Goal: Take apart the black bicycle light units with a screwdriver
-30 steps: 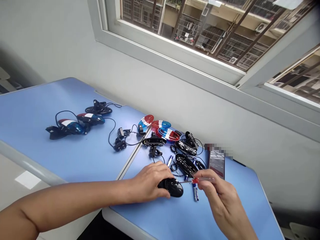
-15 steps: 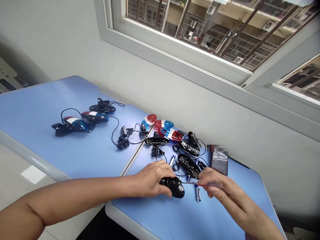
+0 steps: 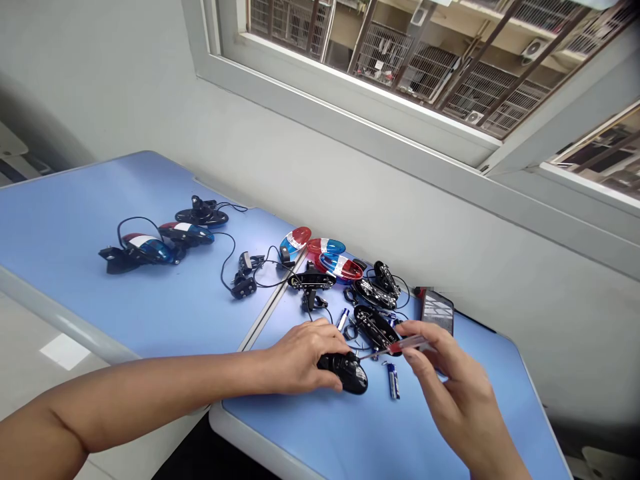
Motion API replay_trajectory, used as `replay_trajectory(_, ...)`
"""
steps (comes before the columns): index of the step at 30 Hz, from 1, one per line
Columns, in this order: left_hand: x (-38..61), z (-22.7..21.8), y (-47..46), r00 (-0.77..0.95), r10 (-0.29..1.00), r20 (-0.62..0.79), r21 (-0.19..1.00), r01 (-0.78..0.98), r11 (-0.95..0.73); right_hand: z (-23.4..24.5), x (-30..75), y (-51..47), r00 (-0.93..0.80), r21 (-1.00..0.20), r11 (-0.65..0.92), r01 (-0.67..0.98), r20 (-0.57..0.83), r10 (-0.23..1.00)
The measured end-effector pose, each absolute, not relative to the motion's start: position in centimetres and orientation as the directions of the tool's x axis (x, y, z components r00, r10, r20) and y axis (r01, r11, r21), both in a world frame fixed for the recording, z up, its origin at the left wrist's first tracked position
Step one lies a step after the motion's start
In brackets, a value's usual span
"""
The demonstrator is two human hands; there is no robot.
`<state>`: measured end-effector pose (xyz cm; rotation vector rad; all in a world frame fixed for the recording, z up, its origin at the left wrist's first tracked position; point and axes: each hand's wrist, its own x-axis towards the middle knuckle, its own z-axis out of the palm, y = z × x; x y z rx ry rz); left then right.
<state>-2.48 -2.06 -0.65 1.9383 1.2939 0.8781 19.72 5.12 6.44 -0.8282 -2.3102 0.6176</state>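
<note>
My left hand (image 3: 303,355) is closed over a black oval shell (image 3: 350,373) and pins it to the blue table (image 3: 165,313). My right hand (image 3: 445,380) pinches a small screwdriver (image 3: 400,347) with a red and clear handle; its thin shaft points left and down at the top of the shell. A blue battery (image 3: 393,382) lies on the table just right of the shell, under the screwdriver.
Beyond my hands lie several black bases with circuit boards (image 3: 376,325), red-white-blue lens covers (image 3: 336,262), wired switches (image 3: 243,283) and a phone (image 3: 437,311). Assembled lights with cables (image 3: 150,248) sit at the left. A wall and window (image 3: 400,60) rise behind.
My right hand has lifted the screwdriver's handle end slightly and tilted it, with the tip still at the shell. The left hand keeps its hold on the shell.
</note>
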Motion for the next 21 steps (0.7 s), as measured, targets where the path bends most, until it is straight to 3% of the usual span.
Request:
replay_trajectory(2,-2.4,-0.6,-2.1,0.289,0.941,0.177,0.796,0.520,-0.309,6.6,19.6,4.7,-0.584,-0.453,0.760,0.466,0.488,0.649)
replay_trajectory(4,-2.4,-0.4,-2.1,0.285,0.943,0.172,0.799,0.519,-0.303,6.6,19.4,4.3,-0.563,-0.392,0.786,0.478,0.549,0.617)
replay_trajectory(10,-2.5,-0.3,-2.0,0.298,0.942,0.153,0.812,0.506,-0.291,6.9,19.8,5.1,-0.595,-0.553,0.771,0.316,0.517,0.615)
replay_trajectory(15,-2.6,-0.5,-2.0,0.304,0.940,0.156,0.818,0.493,-0.295,7.0,20.2,6.8,-0.741,-0.647,0.751,0.131,0.440,0.508)
replay_trajectory(18,-2.5,-0.6,-2.0,0.295,0.942,0.159,0.815,0.499,-0.293,6.7,19.9,6.5,-0.713,-0.654,0.729,0.203,0.412,0.567)
replay_trajectory(21,-2.4,-0.5,-2.1,0.286,0.945,0.162,0.813,0.504,-0.292,6.2,19.3,5.5,-0.586,-0.590,0.745,0.310,0.498,0.639)
